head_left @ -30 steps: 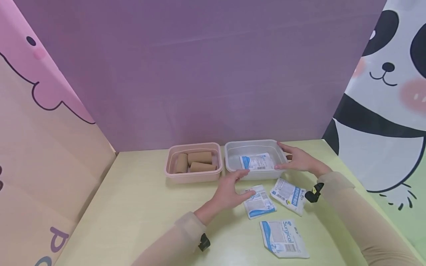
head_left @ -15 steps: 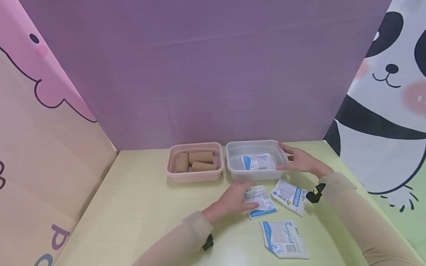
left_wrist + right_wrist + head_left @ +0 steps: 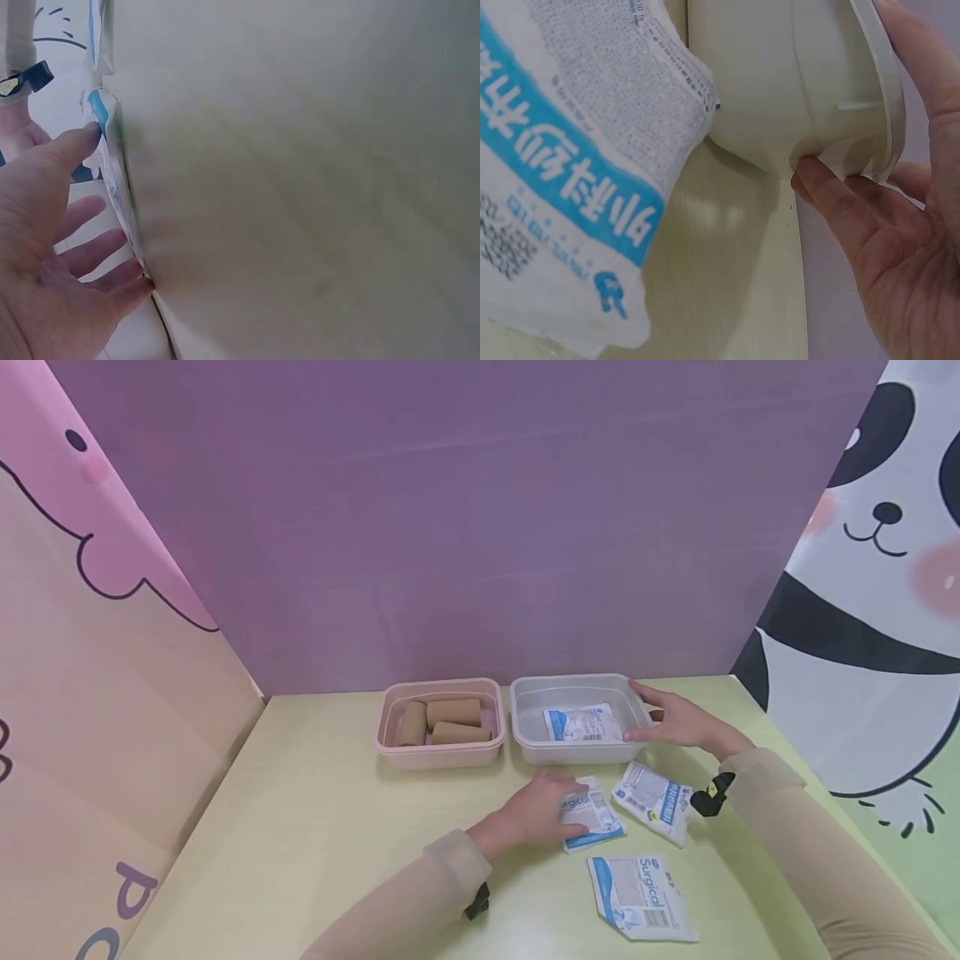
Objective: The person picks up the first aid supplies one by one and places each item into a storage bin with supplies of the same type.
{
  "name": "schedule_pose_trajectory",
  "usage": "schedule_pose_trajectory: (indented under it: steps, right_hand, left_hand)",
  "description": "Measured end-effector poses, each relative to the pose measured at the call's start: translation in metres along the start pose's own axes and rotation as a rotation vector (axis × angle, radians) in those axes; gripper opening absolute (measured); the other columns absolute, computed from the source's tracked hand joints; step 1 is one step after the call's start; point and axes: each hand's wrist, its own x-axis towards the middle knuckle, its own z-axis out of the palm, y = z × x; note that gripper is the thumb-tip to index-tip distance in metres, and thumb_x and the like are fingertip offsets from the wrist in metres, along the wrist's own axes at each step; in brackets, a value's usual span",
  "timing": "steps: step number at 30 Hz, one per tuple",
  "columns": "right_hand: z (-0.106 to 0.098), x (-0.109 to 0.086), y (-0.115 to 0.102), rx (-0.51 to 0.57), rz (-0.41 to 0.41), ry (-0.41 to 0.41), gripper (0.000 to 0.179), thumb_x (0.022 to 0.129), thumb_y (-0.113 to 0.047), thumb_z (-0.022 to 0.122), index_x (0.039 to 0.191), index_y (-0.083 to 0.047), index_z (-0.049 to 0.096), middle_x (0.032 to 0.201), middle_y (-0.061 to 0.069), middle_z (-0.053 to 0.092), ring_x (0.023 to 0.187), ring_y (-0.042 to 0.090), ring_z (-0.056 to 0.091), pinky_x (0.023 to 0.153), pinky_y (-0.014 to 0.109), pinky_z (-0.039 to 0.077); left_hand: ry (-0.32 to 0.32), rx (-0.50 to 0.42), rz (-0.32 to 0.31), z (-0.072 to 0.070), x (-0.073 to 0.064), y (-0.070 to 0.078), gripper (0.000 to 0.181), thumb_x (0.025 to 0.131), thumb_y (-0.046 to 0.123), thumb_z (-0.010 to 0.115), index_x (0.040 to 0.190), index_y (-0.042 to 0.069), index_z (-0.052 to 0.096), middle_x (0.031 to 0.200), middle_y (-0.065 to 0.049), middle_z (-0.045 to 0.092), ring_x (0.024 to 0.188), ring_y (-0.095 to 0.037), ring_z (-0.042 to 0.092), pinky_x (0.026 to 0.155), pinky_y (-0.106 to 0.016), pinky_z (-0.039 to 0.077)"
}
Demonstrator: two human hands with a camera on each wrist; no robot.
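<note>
In the head view my left hand lies over the left part of a white-and-blue surgical gauze packet on the table. Its thumb and fingers are spread to opposite edges of the packet, and the left wrist view shows the thumb tip at the blue end. My right hand grips the right end of a white plastic container, fingertips against its wall under the rim. Inside that container is one gauze packet. A second packet lies below my right hand, large and close in the right wrist view.
A pink container holding several brown rolls stands left of the white one. Another surgical packet lies near the front of the pale yellow table. A purple panel rises behind both containers.
My left hand has moved down and to the right, from the front of the white container onto the gauze packet. My right hand has stayed at the container's end.
</note>
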Motion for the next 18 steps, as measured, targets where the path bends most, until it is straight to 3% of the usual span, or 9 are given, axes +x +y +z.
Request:
schedule_pose_trajectory:
  steps: [9,18]
  right_hand:
    - [-0.001,-0.0002,-0.0038,0.001,0.012,-0.006,0.116,0.092,-0.043,0.084,0.172,-0.008,0.007,0.174,0.03,0.021,0.145,0.059,0.047,0.113,0.069,0.047]
    - [-0.0006,-0.0007,-0.0033,-0.008,0.014,0.001,0.117,0.091,-0.044,0.084,0.171,-0.007,0.008,0.174,0.03,0.022,0.145,0.06,0.045,0.113,0.07,0.046]
  left_hand:
    - [-0.097,-0.011,-0.06,-0.0051,-0.0006,0.0001,0.057,0.1,0.046,0.071,0.151,0.021,0.062,0.158,-0.002,0.058,0.149,-0.022,0.049,0.124,-0.032,0.042]
    - [-0.102,0.037,0.003,-0.0077,-0.0014,-0.0019,0.076,0.088,0.054,0.08,0.149,0.013,0.063,0.154,-0.005,0.062,0.146,-0.024,0.052,0.121,-0.027,0.043]
